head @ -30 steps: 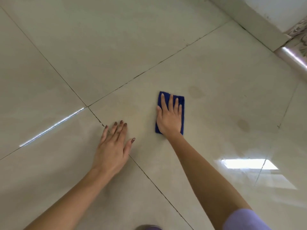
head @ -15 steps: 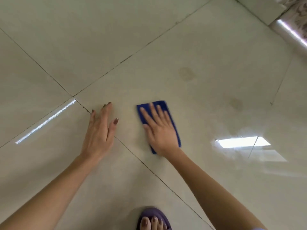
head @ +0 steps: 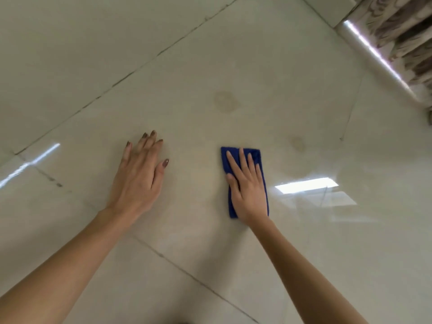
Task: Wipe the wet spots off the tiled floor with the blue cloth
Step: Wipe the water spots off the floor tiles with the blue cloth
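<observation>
Right now, going left to right, my left hand (head: pixel 138 176) lies flat and open on the tiled floor (head: pixel 93 54), fingers spread, holding nothing, just bracing me. To its right, my right hand (head: pixel 247 190) presses palm-down on the folded blue cloth (head: pixel 263 164), fingers extended over it rather than curled around it. Farther out sits a faint wet spot (head: pixel 225 101), and a smaller wet spot (head: pixel 297 143) lies just beyond the cloth's far right corner; neither is touched.

My worry is that with only flat pressure the cloth could slide out from under the palm or unfold on a fast stroke, and the glossy tile could let my bracing hand slip. Glare from the bright reflection (head: pixel 306 184) on the right may be hiding more moisture; I cannot tell. At far right, a patterned fabric (head: pixel 406 31) is cut off by the frame.
</observation>
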